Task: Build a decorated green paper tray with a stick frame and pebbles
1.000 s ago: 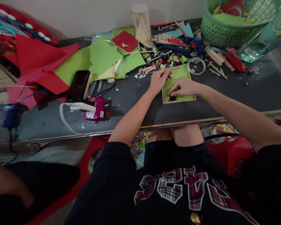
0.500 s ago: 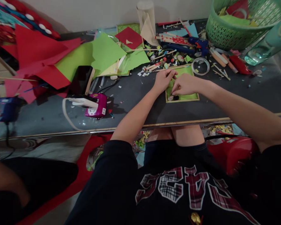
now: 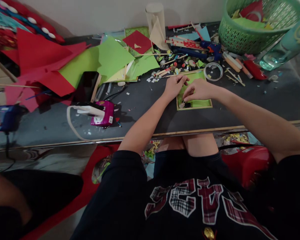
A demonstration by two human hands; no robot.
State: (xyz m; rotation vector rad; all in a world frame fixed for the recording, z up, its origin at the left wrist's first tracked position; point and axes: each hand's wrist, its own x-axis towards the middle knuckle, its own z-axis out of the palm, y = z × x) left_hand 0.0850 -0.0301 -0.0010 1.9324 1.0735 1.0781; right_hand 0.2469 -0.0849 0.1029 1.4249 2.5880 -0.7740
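Observation:
A shallow green panel with a thin wooden rim (image 3: pixel 195 108) lies near the table's front edge. My left hand (image 3: pixel 175 86) is at its upper left side, fingers bent over the rim. Above the panel's lower left part is my right hand (image 3: pixel 197 89), thumb and fingers pinched together; whatever is between the fingertips is too small to make out. Just below those fingertips, a pale pebble (image 3: pixel 181 105) and a black pebble (image 3: pixel 187 104) sit in the panel's lower left corner. My hands cover part of the green surface.
Behind the panel are loose painted pebbles (image 3: pixel 176 70), sticks and a blue glue gun (image 3: pixel 212 46). A tape roll (image 3: pixel 213 79) touches its right side. Green basket (image 3: pixel 242 40) and bottle (image 3: pixel 275 55) stand right. Paper sheets (image 3: pixel 45 63), a phone (image 3: pixel 86 87) and purple power strip (image 3: pixel 107 113) lie left.
My right hand has barely shifted, its fingertips staying by the pebbles in the corner. My left hand keeps its place at the rim. The view has moved very slightly.

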